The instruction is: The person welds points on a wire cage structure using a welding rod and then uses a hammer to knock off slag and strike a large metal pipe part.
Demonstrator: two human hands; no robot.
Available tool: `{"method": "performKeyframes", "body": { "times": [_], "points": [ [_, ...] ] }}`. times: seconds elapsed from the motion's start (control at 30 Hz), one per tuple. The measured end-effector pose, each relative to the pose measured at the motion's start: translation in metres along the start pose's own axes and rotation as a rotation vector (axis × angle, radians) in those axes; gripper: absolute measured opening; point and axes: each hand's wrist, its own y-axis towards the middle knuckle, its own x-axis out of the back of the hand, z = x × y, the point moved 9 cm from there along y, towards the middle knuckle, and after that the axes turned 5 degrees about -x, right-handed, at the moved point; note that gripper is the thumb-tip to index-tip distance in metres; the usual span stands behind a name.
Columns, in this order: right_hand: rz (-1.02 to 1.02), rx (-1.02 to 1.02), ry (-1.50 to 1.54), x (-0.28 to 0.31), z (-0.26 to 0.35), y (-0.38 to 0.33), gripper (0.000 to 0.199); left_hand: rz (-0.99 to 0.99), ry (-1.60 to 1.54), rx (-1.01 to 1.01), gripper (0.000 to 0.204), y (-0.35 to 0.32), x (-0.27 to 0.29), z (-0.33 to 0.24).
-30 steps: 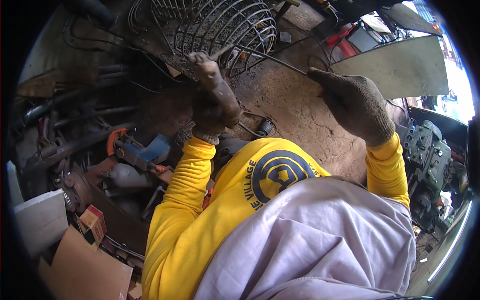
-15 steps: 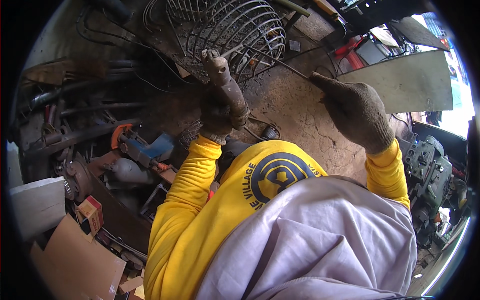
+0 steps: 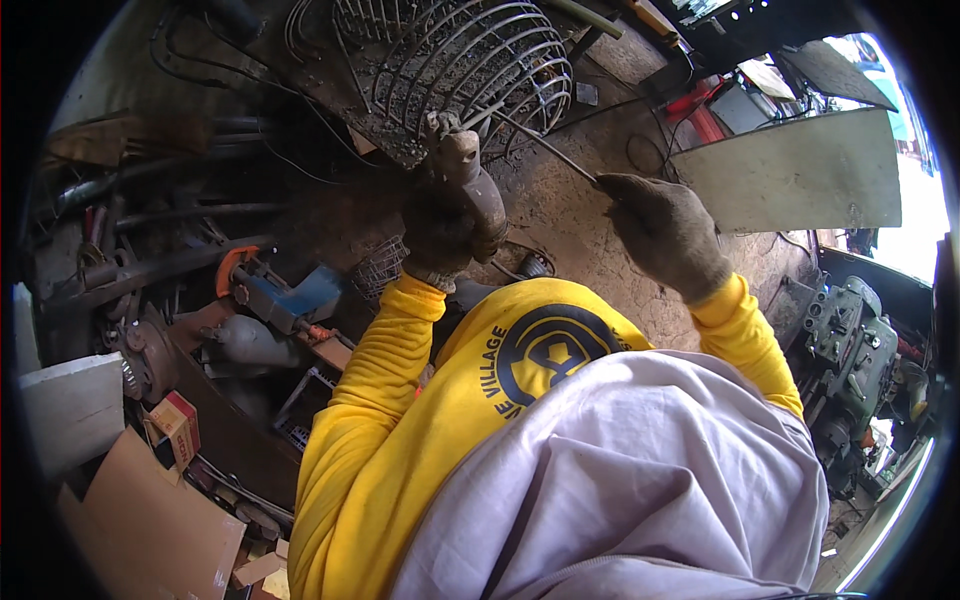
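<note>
My left hand (image 3: pixel 436 232), in a dark work glove, is closed round a worn brown welding electrode holder (image 3: pixel 474 190). The holder stands tilted, its head up, and a short pale piece sticks out beside the head. In my gloved right hand (image 3: pixel 668 238) is pinched a thin dark rod that looks like a welding rod (image 3: pixel 550 147). It slants up and left, its far end close to the holder's head; whether they touch I cannot tell. Just beyond both is a rounded cage of bent metal bars (image 3: pixel 540 62) on a dark, dirty bench (image 3: pixel 350 75).
A pale flat sheet (image 3: pixel 790 170) juts in at right, above a grey-green machine (image 3: pixel 850 345). To the left are an orange-and-blue clamp-like tool (image 3: pixel 295 298), a grey cylinder (image 3: pixel 255 340) and cardboard (image 3: pixel 160 510). A cable loop and wire basket (image 3: pixel 378 268) lie on the floor.
My right hand has come left and slightly down with the rod, bringing it nearer my left hand. The electrode holder has shifted a little right and down and is turned slightly.
</note>
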Motion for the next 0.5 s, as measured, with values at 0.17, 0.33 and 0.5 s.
{"method": "performKeyframes", "body": {
  "times": [0.17,0.33,0.5],
  "points": [
    [-0.179,0.151,0.035,-0.01,0.005,-0.004,0.037,-0.011,-0.088,0.036,0.07,-0.008,0.002,0.022],
    [-0.1,0.165,0.008,-0.01,-0.003,0.008,0.042,-0.02,-0.123,0.039,0.071,-0.008,0.004,0.027],
    [-0.152,0.214,0.016,-0.013,-0.011,0.007,0.04,-0.025,-0.158,0.047,0.071,-0.008,0.006,0.029]
  ]
}}
